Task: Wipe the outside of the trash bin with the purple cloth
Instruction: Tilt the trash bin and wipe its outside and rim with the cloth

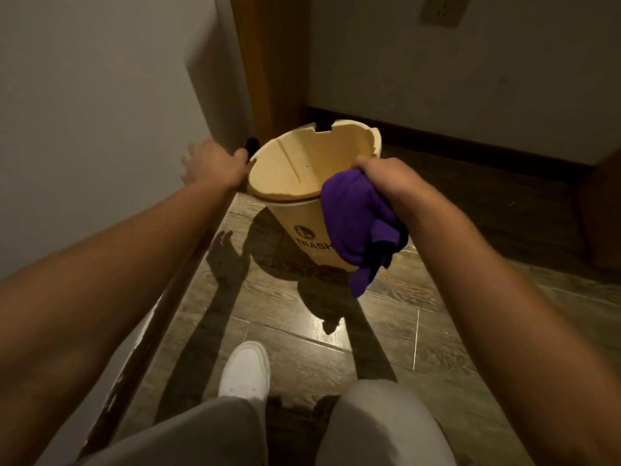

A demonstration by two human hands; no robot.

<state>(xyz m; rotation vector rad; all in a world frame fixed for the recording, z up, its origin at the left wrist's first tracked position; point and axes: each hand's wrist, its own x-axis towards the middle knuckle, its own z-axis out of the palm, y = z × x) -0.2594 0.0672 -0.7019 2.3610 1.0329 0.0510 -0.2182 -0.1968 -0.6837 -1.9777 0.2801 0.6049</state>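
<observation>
We are gripping the bunched cloth (pixel 361 223) in our right hand (pixel 386 183) at the bin's (pixel 302 163) four o'clock rim — it drapes over the upright wall on the floor. Our left hand (pixel 211 163), fingers spread, is reaching at nine o'clock.

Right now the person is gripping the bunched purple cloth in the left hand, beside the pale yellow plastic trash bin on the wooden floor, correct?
Not quite: the head view shows the bunched purple cloth gripped in the right hand, not the left. The left hand holds nothing and reaches toward the rim of the pale yellow plastic trash bin, which does stand on the wooden floor.

head view, steeply down, close
</observation>
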